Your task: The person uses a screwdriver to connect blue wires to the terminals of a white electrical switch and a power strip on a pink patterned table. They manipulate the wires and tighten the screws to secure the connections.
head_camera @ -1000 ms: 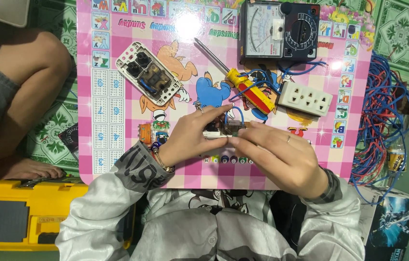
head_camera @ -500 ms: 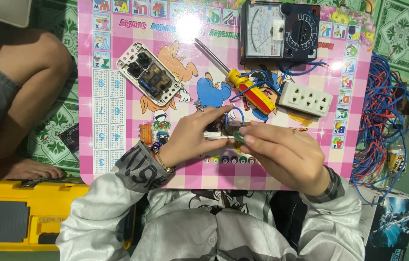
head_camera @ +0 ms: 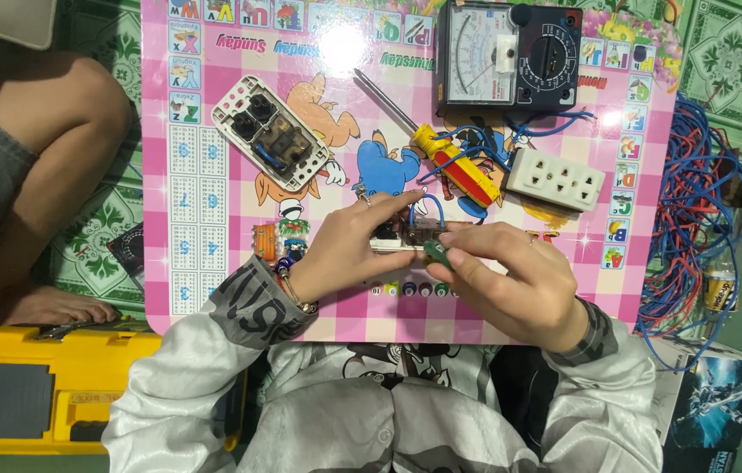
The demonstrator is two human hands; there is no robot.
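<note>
On the glossy pink cartoon-printed board [head_camera: 213,263], near the black analogue meter [head_camera: 511,54] and red-and-yellow screwdriver [head_camera: 454,168], the left hand [head_camera: 345,250] pinches a small white wired electrical part [head_camera: 402,235] (mid-assembly, it seems), while the right hand [head_camera: 511,285] grips a small green-handled tool [head_camera: 435,252] against it; steady alignment matters next

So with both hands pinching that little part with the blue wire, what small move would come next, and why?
Probably turning the small green-handled tool a little further: the right hand holds it against the small part, which the left hand steadies, with its blue wire looping up.
</note>
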